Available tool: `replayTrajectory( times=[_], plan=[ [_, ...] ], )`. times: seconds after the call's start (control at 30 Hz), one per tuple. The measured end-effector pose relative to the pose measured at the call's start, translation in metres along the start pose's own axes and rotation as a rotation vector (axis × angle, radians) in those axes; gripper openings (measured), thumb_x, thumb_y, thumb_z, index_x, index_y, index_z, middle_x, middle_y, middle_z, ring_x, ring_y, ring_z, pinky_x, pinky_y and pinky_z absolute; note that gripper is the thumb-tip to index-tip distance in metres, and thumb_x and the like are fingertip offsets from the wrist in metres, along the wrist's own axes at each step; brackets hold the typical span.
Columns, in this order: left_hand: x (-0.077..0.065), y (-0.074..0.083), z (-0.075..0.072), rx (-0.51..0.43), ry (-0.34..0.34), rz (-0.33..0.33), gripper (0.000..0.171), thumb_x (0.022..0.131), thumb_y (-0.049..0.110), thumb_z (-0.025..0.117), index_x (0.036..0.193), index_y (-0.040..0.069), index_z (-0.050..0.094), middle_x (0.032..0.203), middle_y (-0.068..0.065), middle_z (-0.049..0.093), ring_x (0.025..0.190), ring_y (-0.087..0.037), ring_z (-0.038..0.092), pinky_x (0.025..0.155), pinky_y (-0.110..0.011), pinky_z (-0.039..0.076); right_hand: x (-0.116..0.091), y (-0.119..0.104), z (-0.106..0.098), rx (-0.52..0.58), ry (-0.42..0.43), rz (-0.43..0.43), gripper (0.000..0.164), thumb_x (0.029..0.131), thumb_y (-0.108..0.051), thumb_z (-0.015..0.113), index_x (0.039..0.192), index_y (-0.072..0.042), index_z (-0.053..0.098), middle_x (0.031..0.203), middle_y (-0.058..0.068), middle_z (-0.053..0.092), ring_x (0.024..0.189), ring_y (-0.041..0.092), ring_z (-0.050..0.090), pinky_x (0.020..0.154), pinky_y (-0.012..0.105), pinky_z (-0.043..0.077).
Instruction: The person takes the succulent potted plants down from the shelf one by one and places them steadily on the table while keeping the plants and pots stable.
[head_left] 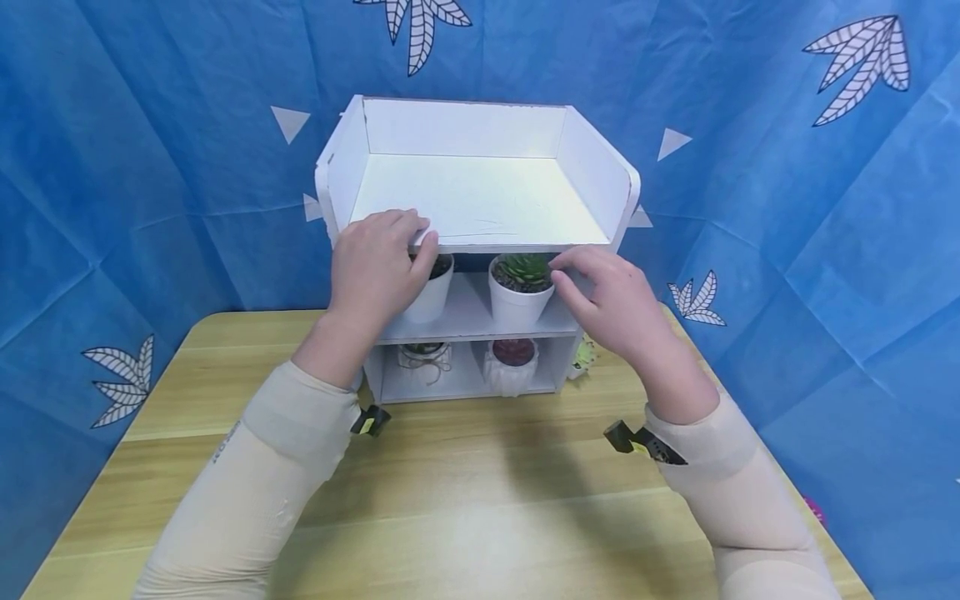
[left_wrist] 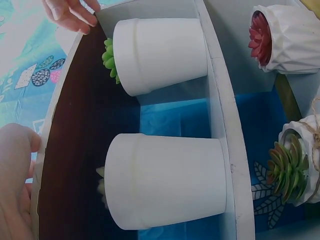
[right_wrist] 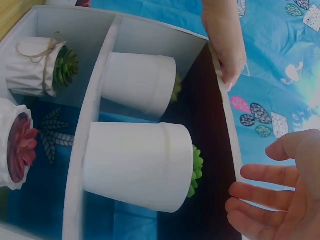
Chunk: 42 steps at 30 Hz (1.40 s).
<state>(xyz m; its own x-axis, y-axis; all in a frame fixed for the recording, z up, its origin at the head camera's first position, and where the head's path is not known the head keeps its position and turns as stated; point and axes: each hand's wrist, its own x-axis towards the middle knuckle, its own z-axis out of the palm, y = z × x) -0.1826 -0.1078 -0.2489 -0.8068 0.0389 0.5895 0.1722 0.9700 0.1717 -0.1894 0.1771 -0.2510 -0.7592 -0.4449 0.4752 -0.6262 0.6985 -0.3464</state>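
Observation:
A white shelf unit (head_left: 480, 196) stands at the back of the table. My left hand (head_left: 378, 262) rests at the left front of its top board. At the right end of that board's front edge is my right hand (head_left: 607, 296), fingers loosely bent and holding nothing. On the middle shelf sit two white pots: the right pot (head_left: 517, 307) has a green succulent (head_left: 525, 268), while the left pot (head_left: 429, 300) is partly hidden by my left hand. Below them are a pot with a twine bow (head_left: 425, 360) and a white textured pot (head_left: 512, 379) with a red succulent (right_wrist: 24, 147).
A small light-green plant (head_left: 583, 357) stands on the table just right of the unit. The wooden table (head_left: 465, 492) reaches forward from it. Blue patterned cloth (head_left: 187, 150) hangs behind and at both sides. A pink object (head_left: 813, 510) shows at the right edge.

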Motion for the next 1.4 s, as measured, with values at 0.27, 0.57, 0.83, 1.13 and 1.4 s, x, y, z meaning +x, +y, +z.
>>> replayTrajectory(
  times=[0.27, 0.57, 0.83, 1.13, 1.4],
  plan=[
    [0.001, -0.001, 0.001, -0.004, 0.007, 0.001, 0.047, 0.102, 0.043, 0.045, 0.128, 0.012, 0.069, 0.131, -0.009, 0.066, 0.124, -0.028, 0.060, 0.104, -0.046, 0.046, 0.000, 0.004, 0.007, -0.004, -0.016, 0.020, 0.029, 0.102, -0.029, 0.056, 0.119, -0.008, 0.068, 0.123, 0.009, 0.066, 0.114, 0.028, 0.061, 0.095, 0.050, 0.050],
    [0.001, -0.001, 0.002, -0.002, 0.007, 0.002, 0.047, 0.102, 0.042, 0.043, 0.127, 0.012, 0.070, 0.129, -0.008, 0.068, 0.122, -0.028, 0.061, 0.102, -0.046, 0.047, 0.002, 0.006, 0.013, -0.015, -0.092, 0.097, 0.037, 0.103, -0.030, 0.053, 0.128, -0.006, 0.064, 0.132, 0.013, 0.062, 0.124, 0.033, 0.057, 0.103, 0.054, 0.045],
    [0.001, -0.001, 0.002, 0.006, -0.002, 0.002, 0.047, 0.103, 0.043, 0.043, 0.127, 0.012, 0.069, 0.128, -0.008, 0.068, 0.121, -0.028, 0.062, 0.102, -0.046, 0.047, 0.005, 0.008, 0.018, -0.031, -0.125, 0.153, 0.042, 0.102, -0.032, 0.056, 0.132, -0.003, 0.061, 0.136, 0.015, 0.059, 0.128, 0.035, 0.053, 0.106, 0.054, 0.042],
    [0.002, -0.001, 0.002, 0.008, 0.007, 0.005, 0.047, 0.103, 0.043, 0.042, 0.125, 0.013, 0.070, 0.127, -0.008, 0.068, 0.120, -0.028, 0.062, 0.101, -0.045, 0.048, 0.008, 0.012, 0.026, -0.042, -0.149, 0.225, 0.059, 0.097, -0.042, 0.061, 0.138, 0.000, 0.053, 0.140, 0.018, 0.054, 0.130, 0.037, 0.050, 0.107, 0.055, 0.041],
    [0.002, -0.001, 0.004, 0.010, 0.009, 0.004, 0.046, 0.102, 0.043, 0.043, 0.126, 0.013, 0.070, 0.129, -0.008, 0.068, 0.121, -0.028, 0.061, 0.102, -0.046, 0.047, 0.012, 0.017, 0.033, -0.058, -0.172, 0.246, 0.076, 0.093, -0.051, 0.064, 0.146, 0.000, 0.045, 0.143, 0.020, 0.050, 0.131, 0.039, 0.047, 0.107, 0.055, 0.040]
  ],
)
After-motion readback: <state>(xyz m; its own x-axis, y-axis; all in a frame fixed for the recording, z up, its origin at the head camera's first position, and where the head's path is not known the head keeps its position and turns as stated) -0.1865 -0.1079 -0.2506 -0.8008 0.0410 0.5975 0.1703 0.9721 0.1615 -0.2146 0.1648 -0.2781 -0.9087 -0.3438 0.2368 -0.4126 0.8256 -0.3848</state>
